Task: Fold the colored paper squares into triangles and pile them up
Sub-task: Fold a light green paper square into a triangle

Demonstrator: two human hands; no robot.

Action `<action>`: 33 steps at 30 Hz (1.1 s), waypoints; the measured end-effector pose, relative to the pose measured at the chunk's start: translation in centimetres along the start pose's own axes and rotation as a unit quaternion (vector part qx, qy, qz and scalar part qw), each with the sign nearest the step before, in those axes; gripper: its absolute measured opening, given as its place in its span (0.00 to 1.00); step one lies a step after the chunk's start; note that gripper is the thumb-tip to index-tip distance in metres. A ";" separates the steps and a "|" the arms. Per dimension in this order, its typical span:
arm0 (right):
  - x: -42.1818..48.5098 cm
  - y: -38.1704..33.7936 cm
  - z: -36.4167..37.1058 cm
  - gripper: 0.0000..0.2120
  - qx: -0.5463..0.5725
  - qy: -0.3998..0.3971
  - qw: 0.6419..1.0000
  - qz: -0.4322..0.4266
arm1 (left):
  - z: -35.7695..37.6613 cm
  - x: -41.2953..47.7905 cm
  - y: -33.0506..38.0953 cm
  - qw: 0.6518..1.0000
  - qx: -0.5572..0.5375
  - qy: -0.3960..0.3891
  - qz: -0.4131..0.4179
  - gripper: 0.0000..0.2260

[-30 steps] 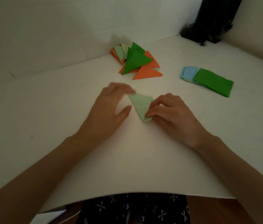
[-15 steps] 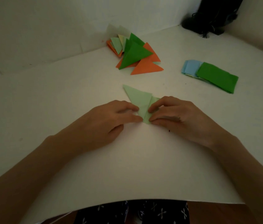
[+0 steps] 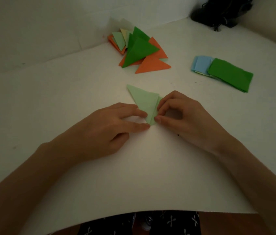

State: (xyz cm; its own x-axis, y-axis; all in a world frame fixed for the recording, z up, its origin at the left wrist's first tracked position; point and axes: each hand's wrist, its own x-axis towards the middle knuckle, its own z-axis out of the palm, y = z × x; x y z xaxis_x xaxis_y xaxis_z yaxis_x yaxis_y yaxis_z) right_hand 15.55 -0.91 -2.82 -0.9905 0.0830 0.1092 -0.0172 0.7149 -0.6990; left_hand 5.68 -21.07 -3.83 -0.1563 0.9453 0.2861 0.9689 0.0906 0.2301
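Note:
A light green paper point(image 3: 145, 100) folded into a triangle lies flat on the white table point(image 3: 66, 99), its long point aimed far left. My left hand point(image 3: 110, 131) lies beside its near corner, with the index fingertip and thumb tip touching the paper's left edge. My right hand point(image 3: 181, 116) has curled fingers, and its thumb and index finger pinch the paper's right edge near that corner. Further back, a pile of folded triangles point(image 3: 139, 50) in orange, dark green, light green and yellow lies by the wall.
A stack of unfolded squares point(image 3: 225, 73), dark green on top with light blue beneath, lies at the back right. A black object point(image 3: 222, 12) stands in the far right corner. The table's near edge point(image 3: 142, 214) runs just above my lap.
My left hand came back from the paper's far tip to its near corner, where both hands now meet. The far tip of the triangle is uncovered.

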 end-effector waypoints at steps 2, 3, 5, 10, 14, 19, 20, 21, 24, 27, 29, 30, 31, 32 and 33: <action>0.0 -0.2 0.0 0.05 -0.008 0.003 1.000 0.005 | 0.0 0.0 -0.1 1.000 0.001 -0.001 0.001 0.21; 0.0 -0.3 0.0 0.05 -0.010 0.003 1.000 0.007 | -0.1 0.0 -0.1 1.000 0.003 -0.002 -0.001 0.21; 0.0 -0.3 0.1 0.06 -0.018 0.005 1.000 0.006 | -0.2 0.0 -0.1 1.000 0.008 -0.007 -0.001 0.21; 0.1 -0.1 0.3 0.06 -0.026 0.014 1.000 0.002 | -0.3 0.2 0.0 1.000 0.017 -0.014 0.007 0.20; 0.1 0.1 0.5 0.08 -0.043 0.023 0.999 -0.014 | -0.3 0.1 0.2 1.000 0.014 -0.015 0.004 0.20; 0.1 0.1 0.9 0.03 -0.048 0.035 0.998 -0.032 | -0.3 0.1 0.3 1.000 0.012 -0.019 -0.001 0.21; 0.1 0.2 0.9 0.03 -0.049 0.036 0.998 -0.034 | -0.3 0.1 0.3 1.000 0.007 -0.018 -0.004 0.21; 0.1 0.2 0.9 0.03 -0.051 0.037 0.997 -0.035 | -0.4 0.1 0.4 1.000 0.002 -0.016 -0.009 0.21; 0.1 0.3 0.9 0.06 -0.054 0.036 0.997 -0.033 | -0.3 0.1 0.6 1.000 0.006 -0.014 -0.023 0.23; 0.1 0.4 1.1 0.07 -0.061 0.041 0.997 -0.034 | -0.2 0.2 0.7 0.999 0.032 -0.023 -0.014 0.24; 0.1 0.4 1.4 0.04 -0.083 0.049 0.995 -0.040 | -0.1 0.3 0.7 0.999 0.037 -0.020 -0.013 0.23; 0.1 0.5 1.5 0.05 -0.103 0.059 0.992 -0.044 | -0.1 0.3 0.7 0.999 0.039 -0.019 -0.014 0.23; 0.0 0.6 1.6 0.07 -0.118 0.067 0.990 -0.047 | 0.0 0.3 0.8 0.999 0.040 -0.017 -0.014 0.23; 0.0 0.7 1.6 0.09 -0.128 0.071 0.988 -0.048 | 0.0 0.3 0.8 0.999 0.042 -0.015 -0.013 0.23; 0.0 0.7 1.5 0.11 -0.135 0.071 0.987 -0.049 | 0.0 0.3 0.8 0.999 0.044 -0.014 -0.013 0.23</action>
State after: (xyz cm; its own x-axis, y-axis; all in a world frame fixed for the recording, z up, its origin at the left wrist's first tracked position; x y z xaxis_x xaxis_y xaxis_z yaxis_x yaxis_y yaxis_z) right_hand 15.36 -1.44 -4.41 -0.9562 0.0873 0.2793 -0.0565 0.8815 -0.4689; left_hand 6.42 -20.72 -3.61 -0.1777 0.9506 0.2545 0.9778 0.1414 0.1544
